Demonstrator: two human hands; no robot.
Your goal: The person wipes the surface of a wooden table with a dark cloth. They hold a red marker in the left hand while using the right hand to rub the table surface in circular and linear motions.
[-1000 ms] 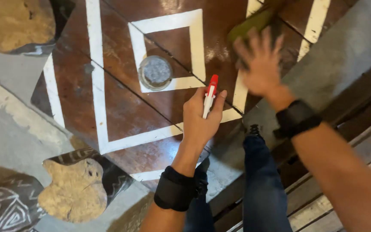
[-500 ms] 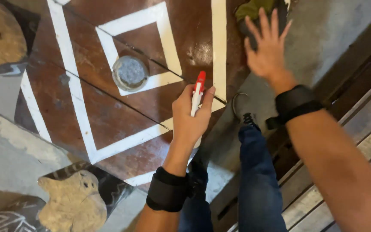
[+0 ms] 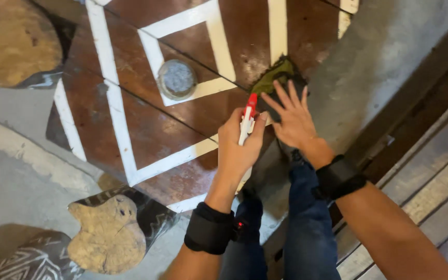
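Note:
My left hand (image 3: 239,145) grips a spray bottle (image 3: 247,122) with a white body and a red nozzle, held over the near edge of a dark brown wooden table (image 3: 146,140) painted with white lines. My right hand (image 3: 292,116) hangs open just right of the bottle, fingers spread. Its fingertips reach toward a green cloth (image 3: 278,72) lying on the tabletop. Both wrists wear black bands.
A round metal ashtray (image 3: 177,79) sits on the table left of the cloth. Tree-stump stools stand at the upper left (image 3: 14,41) and lower left (image 3: 107,236). My blue-jeaned legs (image 3: 307,233) are below, with wooden planks (image 3: 431,171) on the right.
The view has shifted, so the table sits lower in frame. My right hand has come down close beside the bottle, near the green cloth. The left hand still holds the bottle.

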